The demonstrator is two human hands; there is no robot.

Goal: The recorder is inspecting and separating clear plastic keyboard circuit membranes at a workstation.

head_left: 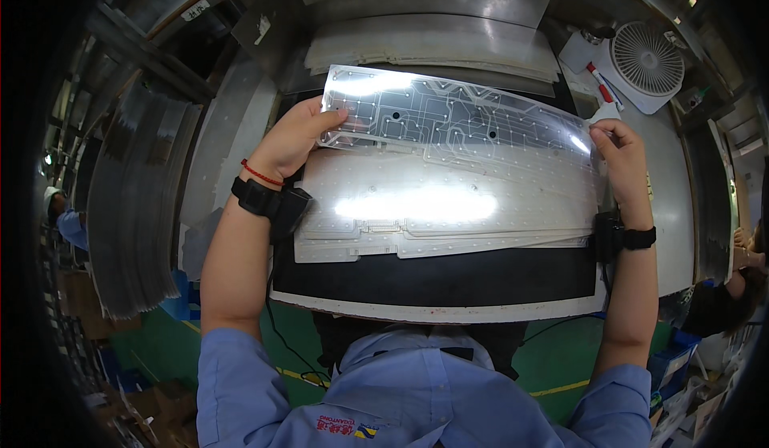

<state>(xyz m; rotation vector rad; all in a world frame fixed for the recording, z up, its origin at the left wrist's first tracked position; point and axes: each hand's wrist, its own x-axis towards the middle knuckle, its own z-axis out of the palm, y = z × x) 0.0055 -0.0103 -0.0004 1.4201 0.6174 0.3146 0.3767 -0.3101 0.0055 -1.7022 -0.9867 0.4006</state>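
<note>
Between my two hands I hold up a clear, flexible circuit sheet (pixel 448 115) with fine printed tracks and small dots. My left hand (pixel 300 131) pinches its left end, thumb on top. At the right end, my right hand (pixel 621 147) grips the corner between thumb and fingers. The sheet is tilted, and a lamp glares off its upper left part. Below it lies a loose stack of similar clear sheets (pixel 448 232), slightly fanned, with notched front edges. That stack rests on a black mat (pixel 448 280).
Behind the mat lies another pile of pale sheets (pixel 432 43). A white fan (pixel 647 59) stands at the back right, near a red marker (pixel 599 83). Tall stacks of sheets (pixel 132 199) stand at the left. Another person's arm (pixel 749 260) shows at the far right.
</note>
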